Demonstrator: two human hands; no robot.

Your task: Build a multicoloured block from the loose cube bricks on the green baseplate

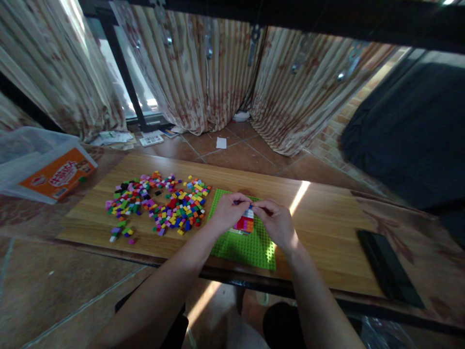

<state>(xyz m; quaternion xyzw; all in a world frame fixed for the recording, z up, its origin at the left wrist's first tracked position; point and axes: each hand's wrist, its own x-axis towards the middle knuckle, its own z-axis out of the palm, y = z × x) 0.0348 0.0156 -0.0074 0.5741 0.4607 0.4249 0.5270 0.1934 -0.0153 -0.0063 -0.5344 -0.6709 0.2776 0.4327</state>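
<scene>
Room: striped curtains (207,72) hang beyond a tiled floor (250,145); a long wooden desk (323,228) runs left to right before the person.
Brick build (247,224): on the green baseplate (247,252), just below the fingertips and toward the person's body; its left part is hidden by the left hand (228,211), so its long axis cannot be told.
Blue brick (250,207): at the meeting fingertips, over the build's far part, closer to the right hand (278,220).
Nearer hand: left for the build, which it partly covers; right for the blue brick.
Right grip: thumb and finger together, seemingly clamped on the blue brick.
Left grip: fingertips bent in beside the right ones; cannot tell whether they clamp anything.
Loose bricks (181,208): left of the baseplate, many colours, too many and too small to count.
Counted: two hands, one baseplate, one build, one blue brick at the fingertips, one clear plastic box (39,145) at far left, one dark case (388,266) at far right.
</scene>
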